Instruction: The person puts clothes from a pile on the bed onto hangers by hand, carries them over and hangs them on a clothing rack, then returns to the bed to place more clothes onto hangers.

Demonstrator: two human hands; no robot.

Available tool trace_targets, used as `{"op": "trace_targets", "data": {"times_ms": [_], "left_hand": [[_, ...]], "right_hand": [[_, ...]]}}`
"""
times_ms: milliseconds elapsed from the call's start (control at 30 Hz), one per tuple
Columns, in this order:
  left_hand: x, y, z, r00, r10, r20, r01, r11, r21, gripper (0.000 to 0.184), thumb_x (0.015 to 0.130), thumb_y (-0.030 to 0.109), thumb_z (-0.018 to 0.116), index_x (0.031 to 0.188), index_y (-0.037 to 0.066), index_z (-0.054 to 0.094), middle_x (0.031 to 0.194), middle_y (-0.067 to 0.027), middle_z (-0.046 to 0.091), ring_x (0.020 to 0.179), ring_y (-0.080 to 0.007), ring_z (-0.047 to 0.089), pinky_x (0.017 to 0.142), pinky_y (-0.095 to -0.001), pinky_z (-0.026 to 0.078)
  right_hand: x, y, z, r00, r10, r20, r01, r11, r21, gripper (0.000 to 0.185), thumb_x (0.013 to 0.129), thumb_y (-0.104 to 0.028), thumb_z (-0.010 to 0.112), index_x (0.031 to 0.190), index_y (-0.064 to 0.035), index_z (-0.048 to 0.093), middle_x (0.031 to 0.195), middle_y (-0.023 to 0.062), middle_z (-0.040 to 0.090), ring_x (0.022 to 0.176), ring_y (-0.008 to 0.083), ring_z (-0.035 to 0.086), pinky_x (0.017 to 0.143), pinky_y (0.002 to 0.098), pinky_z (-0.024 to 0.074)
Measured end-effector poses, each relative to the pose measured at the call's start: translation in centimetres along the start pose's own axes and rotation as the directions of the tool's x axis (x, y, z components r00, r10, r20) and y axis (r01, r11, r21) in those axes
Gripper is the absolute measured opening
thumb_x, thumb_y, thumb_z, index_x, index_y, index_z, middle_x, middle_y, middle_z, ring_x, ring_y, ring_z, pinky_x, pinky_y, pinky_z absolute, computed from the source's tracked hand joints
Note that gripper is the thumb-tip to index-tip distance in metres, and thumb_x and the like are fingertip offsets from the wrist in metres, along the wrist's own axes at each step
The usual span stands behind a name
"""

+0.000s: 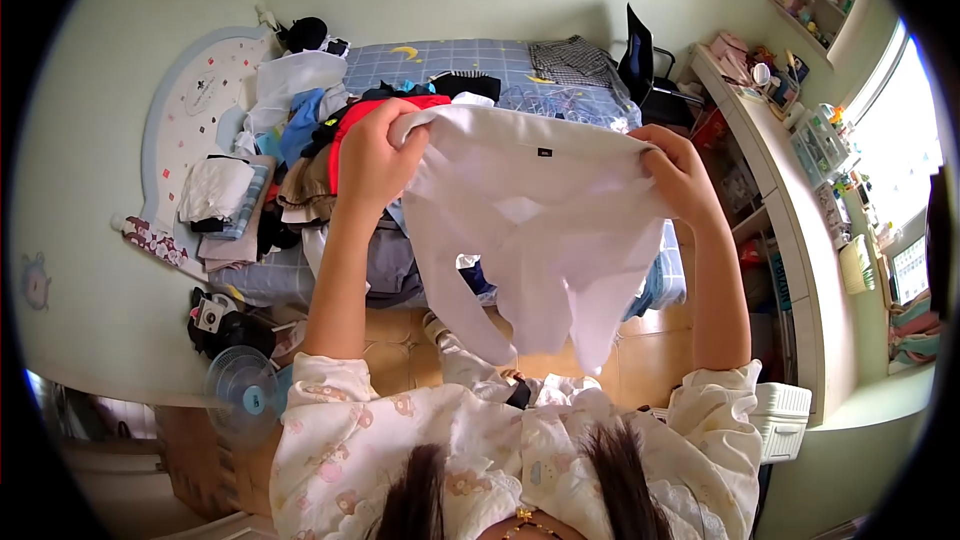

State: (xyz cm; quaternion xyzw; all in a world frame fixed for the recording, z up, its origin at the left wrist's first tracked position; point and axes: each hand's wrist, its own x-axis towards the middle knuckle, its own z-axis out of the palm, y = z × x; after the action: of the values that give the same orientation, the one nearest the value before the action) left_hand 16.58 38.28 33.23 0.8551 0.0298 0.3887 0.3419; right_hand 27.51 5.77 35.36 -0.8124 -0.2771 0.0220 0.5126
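White pants (535,210) hang stretched out in front of me, with a small black label at the middle of the waistband. My left hand (385,152) is closed around one end of the waistband, its thumb on the near side. The other end is pinched in my right hand (680,175). Both arms are raised at about the same height. The legs of the pants dangle above the floor, and the cloth hides part of the bed behind it.
A bed (380,58) with a blue patterned sheet carries a heap of clothes (335,135) and a folded stack (225,195). To the right run a long desk (765,165) and a black chair (650,70). A fan (243,395) stands at lower left, a white box (785,420) at lower right.
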Motion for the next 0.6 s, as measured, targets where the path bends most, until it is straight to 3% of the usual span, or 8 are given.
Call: {"op": "trace_targets", "data": {"times_ms": [67,200,233,333,367,467,567,600], "left_hand": [[0.0,0.7,-0.5,0.998,0.052,0.045,-0.057,0.993,0.107,0.011,0.074,0.013,0.063,0.083,0.006,0.063,0.070,-0.0127,0.062,0.060,-0.0276,0.058,0.055,-0.0351,0.045],[-0.3,-0.2,-1.1,0.963,-0.097,0.250,-0.027,0.892,0.451,0.014,0.073,0.018,0.062,0.080,0.006,0.064,0.069,-0.0129,0.061,0.067,-0.0315,0.061,0.060,-0.0412,0.047],[-0.4,0.5,-1.6,0.916,-0.225,0.333,0.035,0.869,0.493,0.022,0.077,0.026,0.058,0.080,0.005,0.065,0.072,-0.0144,0.063,0.070,-0.0344,0.062,0.064,-0.0443,0.049],[-1.0,-1.1,-1.0,0.750,-0.389,0.535,-0.003,0.807,0.590,0.032,0.082,0.033,0.053,0.079,0.004,0.066,0.076,-0.0173,0.064,0.073,-0.0357,0.063,0.069,-0.0442,0.050],[-1.4,-2.1,-0.6,0.745,-0.400,0.534,-0.043,0.770,0.637,0.038,0.085,0.036,0.049,0.080,0.002,0.067,0.080,-0.0200,0.065,0.076,-0.0363,0.064,0.072,-0.0432,0.050],[-1.3,-3.1,-0.7,0.679,-0.497,0.540,0.035,0.757,0.653,0.040,0.086,0.035,0.049,0.082,0.000,0.067,0.082,-0.0238,0.064,0.079,-0.0372,0.063,0.074,-0.0434,0.050],[-1.7,-5.7,-1.7,0.647,-0.537,0.541,0.239,0.817,0.525,0.040,0.087,0.031,0.049,0.080,-0.005,0.065,0.075,-0.0223,0.064,0.077,-0.0307,0.065,0.071,-0.0399,0.049],[-2.0,-7.2,-2.2,0.655,-0.519,0.549,0.371,0.854,0.364,0.038,0.087,0.030,0.050,0.082,-0.005,0.065,0.075,-0.0196,0.064,0.076,-0.0277,0.065,0.069,-0.0382,0.049]], "right_hand": [[0.2,-0.6,-0.1,1.000,-0.013,0.017,0.014,0.996,-0.093,0.025,0.080,-0.013,0.050,0.099,-0.0009,0.063,0.077,0.0054,0.059,0.070,0.0121,0.053,0.065,0.0267,0.0444],[0.8,-2.3,0.4,0.995,-0.089,0.046,0.097,0.974,-0.205,0.025,0.081,-0.015,0.052,0.097,0.0004,0.061,0.074,0.0106,0.059,0.068,0.0162,0.055,0.065,0.0294,0.0454],[1.0,-2.6,0.6,0.994,-0.100,0.044,0.107,0.972,-0.207,0.025,0.081,-0.015,0.052,0.097,0.0006,0.061,0.073,0.0118,0.059,0.068,0.0174,0.055,0.066,0.0303,0.0457],[1.4,-3.4,1.5,0.988,-0.148,0.037,0.153,0.946,-0.284,0.024,0.081,-0.017,0.052,0.095,-0.0004,0.062,0.073,0.0156,0.061,0.068,0.0248,0.059,0.065,0.0346,0.0466],[1.5,-3.5,1.7,0.989,-0.143,0.046,0.150,0.928,-0.340,0.022,0.081,-0.017,0.053,0.093,-0.0005,0.061,0.073,0.0169,0.061,0.068,0.0278,0.059,0.065,0.0363,0.0464],[2.4,-3.1,2.6,0.988,-0.113,0.106,0.148,0.885,-0.442,0.020,0.081,-0.018,0.054,0.088,-0.0008,0.060,0.072,0.0200,0.060,0.068,0.0352,0.058,0.064,0.0409,0.0454],[3.3,-1.5,3.2,0.967,-0.038,0.252,0.149,0.887,-0.437,0.022,0.084,-0.022,0.056,0.088,-0.0006,0.057,0.070,0.0212,0.059,0.067,0.0385,0.056,0.063,0.0428,0.0436],[3.9,-0.8,3.4,0.934,0.027,0.357,0.132,0.901,-0.414,0.026,0.084,-0.025,0.062,0.094,-0.0009,0.057,0.071,0.0193,0.058,0.065,0.0338,0.057,0.062,0.0399,0.0437]]}}
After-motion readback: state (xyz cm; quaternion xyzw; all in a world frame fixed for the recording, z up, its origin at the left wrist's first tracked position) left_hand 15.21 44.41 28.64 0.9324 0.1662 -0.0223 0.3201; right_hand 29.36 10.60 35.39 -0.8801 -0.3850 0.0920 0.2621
